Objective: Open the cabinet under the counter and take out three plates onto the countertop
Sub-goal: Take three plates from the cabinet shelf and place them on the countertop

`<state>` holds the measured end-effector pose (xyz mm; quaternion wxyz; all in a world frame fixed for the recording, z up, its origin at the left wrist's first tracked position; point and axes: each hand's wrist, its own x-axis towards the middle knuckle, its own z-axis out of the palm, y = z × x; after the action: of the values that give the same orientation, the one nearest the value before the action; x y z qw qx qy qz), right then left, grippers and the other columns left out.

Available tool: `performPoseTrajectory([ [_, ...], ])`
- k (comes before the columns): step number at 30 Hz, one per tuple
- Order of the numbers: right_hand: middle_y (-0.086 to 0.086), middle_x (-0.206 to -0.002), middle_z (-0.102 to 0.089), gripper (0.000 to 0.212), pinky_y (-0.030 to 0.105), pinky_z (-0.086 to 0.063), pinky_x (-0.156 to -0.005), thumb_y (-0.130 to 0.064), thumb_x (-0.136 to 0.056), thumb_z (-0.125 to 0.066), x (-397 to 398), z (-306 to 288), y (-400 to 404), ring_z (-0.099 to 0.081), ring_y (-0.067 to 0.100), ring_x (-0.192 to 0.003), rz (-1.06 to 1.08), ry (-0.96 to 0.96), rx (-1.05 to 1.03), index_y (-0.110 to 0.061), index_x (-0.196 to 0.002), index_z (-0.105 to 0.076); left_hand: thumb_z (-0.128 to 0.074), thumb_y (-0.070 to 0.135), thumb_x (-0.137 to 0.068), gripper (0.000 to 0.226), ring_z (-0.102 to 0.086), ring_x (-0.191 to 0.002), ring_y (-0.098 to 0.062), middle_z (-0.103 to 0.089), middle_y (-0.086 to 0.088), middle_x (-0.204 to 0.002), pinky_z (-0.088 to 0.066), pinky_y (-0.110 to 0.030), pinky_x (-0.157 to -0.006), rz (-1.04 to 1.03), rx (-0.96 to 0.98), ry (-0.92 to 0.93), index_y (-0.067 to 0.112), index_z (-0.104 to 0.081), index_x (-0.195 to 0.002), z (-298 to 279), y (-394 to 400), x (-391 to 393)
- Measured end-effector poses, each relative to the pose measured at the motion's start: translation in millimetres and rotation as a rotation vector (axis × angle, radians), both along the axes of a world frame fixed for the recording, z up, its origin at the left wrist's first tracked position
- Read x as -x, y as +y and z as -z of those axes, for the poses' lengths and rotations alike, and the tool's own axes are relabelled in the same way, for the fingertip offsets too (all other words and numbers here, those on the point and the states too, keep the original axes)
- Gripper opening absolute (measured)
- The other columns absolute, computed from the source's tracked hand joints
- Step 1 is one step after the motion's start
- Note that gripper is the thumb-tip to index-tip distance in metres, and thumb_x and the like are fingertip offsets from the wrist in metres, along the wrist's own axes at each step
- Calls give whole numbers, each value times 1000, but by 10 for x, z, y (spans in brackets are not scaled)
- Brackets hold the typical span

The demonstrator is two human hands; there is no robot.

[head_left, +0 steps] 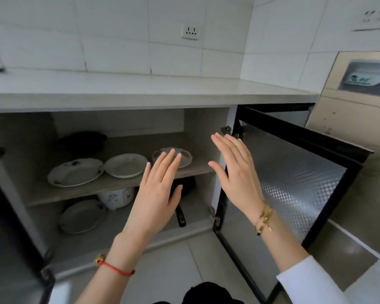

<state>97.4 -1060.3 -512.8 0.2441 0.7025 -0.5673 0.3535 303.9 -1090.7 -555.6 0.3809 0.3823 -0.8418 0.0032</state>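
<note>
On the upper shelf [119, 185] of the open cabinet [206, 121], three plates [75, 172] are seen side by side. The left hand [156, 189] and right hand [235, 172] are held before them, fingers spread flat, nothing gripped. The door [294, 183] is swung out rightward.

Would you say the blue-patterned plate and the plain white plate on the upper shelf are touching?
Touching: in the head view, the blue-patterned plate and the plain white plate meet at their rims, with no gap visible.

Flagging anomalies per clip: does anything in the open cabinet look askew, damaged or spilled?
Nothing stands out. Three plates sit flat on the upper shelf, doors open, both hands empty; no spill or breakage is visible.
</note>
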Motion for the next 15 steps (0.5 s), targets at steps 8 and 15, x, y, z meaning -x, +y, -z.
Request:
performPoseTrajectory([
  [8,-3,-147,-45,49,30,-30,-116,-33,-98,-49,-703,291,-466,-38,14,-136,-219,-68,-107,-16,-143,-41,-54,21,-96,65,-9,-151,-14,-18,3,-162,-13,-46,-123,-299,-72,-22,20,-22,-153,169,34,-961],
  [15,-2,-145,-47,48,32,-32,-114,-32,-98,-49,-1142,494,-956,-39,16,-136,-347,-68,-163,-16,-142,-42,-56,18,-95,65,-11,-151,-16,-22,1,-161,-11,-44,-124,-471,-116,7,18,-25,-152,271,-132,-1451],
])
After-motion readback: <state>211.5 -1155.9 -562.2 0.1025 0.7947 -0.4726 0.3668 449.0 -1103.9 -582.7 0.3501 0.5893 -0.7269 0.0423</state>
